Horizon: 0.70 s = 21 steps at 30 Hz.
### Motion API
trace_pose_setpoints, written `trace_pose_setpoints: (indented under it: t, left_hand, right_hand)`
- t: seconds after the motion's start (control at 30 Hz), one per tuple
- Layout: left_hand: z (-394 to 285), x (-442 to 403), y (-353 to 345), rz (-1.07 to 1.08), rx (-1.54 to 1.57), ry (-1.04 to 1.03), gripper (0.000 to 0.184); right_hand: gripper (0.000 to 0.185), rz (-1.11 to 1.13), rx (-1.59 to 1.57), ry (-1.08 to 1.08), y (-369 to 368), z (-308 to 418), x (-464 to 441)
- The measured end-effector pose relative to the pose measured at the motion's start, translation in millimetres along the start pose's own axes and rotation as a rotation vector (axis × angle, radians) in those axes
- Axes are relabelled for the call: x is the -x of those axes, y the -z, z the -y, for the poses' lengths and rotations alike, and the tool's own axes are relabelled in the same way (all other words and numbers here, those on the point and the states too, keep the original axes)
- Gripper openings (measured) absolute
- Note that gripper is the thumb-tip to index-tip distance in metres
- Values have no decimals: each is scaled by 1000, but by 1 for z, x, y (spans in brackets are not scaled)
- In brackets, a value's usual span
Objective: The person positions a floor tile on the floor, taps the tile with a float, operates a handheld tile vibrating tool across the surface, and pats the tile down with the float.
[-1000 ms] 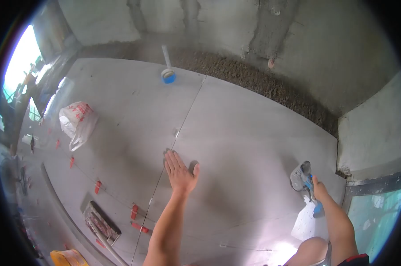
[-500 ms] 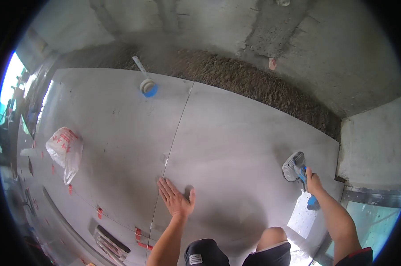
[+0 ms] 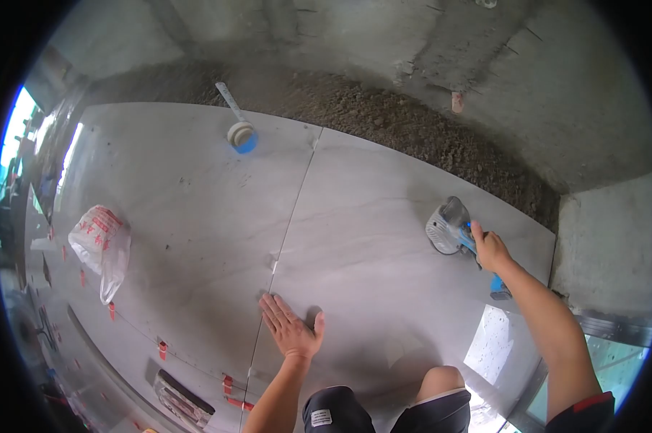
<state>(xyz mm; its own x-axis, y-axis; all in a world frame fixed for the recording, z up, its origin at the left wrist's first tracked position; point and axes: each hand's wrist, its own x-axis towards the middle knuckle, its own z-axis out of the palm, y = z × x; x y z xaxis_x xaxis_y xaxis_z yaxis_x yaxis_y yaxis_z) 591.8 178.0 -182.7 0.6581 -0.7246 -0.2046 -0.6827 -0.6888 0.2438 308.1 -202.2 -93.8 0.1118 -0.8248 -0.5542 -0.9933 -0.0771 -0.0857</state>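
Note:
My right hand (image 3: 493, 252) is wrapped round the blue handle of a cordless tile vibrator (image 3: 446, 226). Its grey round head rests on a large light-grey floor tile (image 3: 369, 195), in the right half of the view. My left hand (image 3: 294, 333) lies flat with its fingers stretched out, near the joint (image 3: 285, 238) between this tile and the one to its left. A small whitish clip or spacer (image 3: 274, 263) sits in that joint, just beyond my left fingertips.
A strip of loose mortar (image 3: 412, 133) runs along the concrete wall (image 3: 355, 36). On the left tile stand a white and blue round item with a long strip (image 3: 241, 136) and a plastic bag (image 3: 99, 245). Red tile levelers (image 3: 162, 351) and a trowel-like tool (image 3: 183, 400) are at lower left.
My right hand has moved the tile vibrator up and to the left across the tile. My left hand has stayed almost in place, and the view has shifted slightly.

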Motion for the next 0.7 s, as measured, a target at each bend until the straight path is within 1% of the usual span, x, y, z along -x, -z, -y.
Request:
trace_pose_setpoints:
  t: [0.2,0.4,0.5,0.6,0.7]
  left_hand:
    - [3,-1,-5,-10,-10,-5,114]
    - [4,-1,-5,-30,0,-10,114]
    - [3,0,-5,-28,4,-9,114]
    - [3,-1,-4,-19,10,-6,113]
    - [1,-1,-1,0,6,-1,113]
  right_hand:
    - [100,99,-15,-6,4,58,-19]
    - [102,62,42,72,1,108,-26]
    - [103,40,61,126,10,143,-12]
    - [102,121,67,123,8,165,-17]
    - [100,118,76,156,5,185,-21]
